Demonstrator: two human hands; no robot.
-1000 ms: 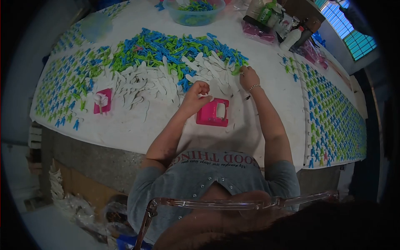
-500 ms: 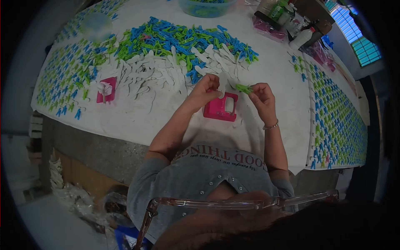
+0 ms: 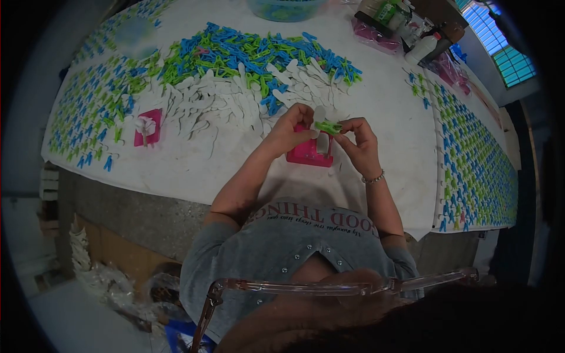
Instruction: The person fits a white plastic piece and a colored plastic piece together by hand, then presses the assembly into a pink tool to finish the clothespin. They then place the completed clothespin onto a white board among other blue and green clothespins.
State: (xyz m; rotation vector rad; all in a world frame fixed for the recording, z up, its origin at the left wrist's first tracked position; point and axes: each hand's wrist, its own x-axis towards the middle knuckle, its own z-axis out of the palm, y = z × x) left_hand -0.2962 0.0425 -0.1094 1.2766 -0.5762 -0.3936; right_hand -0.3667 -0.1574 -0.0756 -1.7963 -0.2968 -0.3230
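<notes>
My left hand (image 3: 292, 132) pinches a flat white paddle-shaped piece (image 3: 319, 113), whose rounded end sticks up past the fingers. Between the fingertips of my right hand (image 3: 360, 146) is a green clothespin (image 3: 327, 127), its front end right at the white piece. Below both hands stands a small pink holder (image 3: 307, 159) with a white roll-like part inside, partly covered by my left hand. Just beyond lie loose white pieces (image 3: 229, 100), and behind them a heap of green and blue clothespins (image 3: 235, 53).
Rows of clothespins with white pieces cover the table's left side (image 3: 88, 112) and the right side (image 3: 474, 165). A second pink holder (image 3: 148, 127) sits to the left. Bottles (image 3: 422, 48) stand at the back right, and a clear basin (image 3: 285, 10) at the back.
My right hand has moved left, bringing the green clothespin up to the white piece. My left hand stays over the pink holder with the white piece.
</notes>
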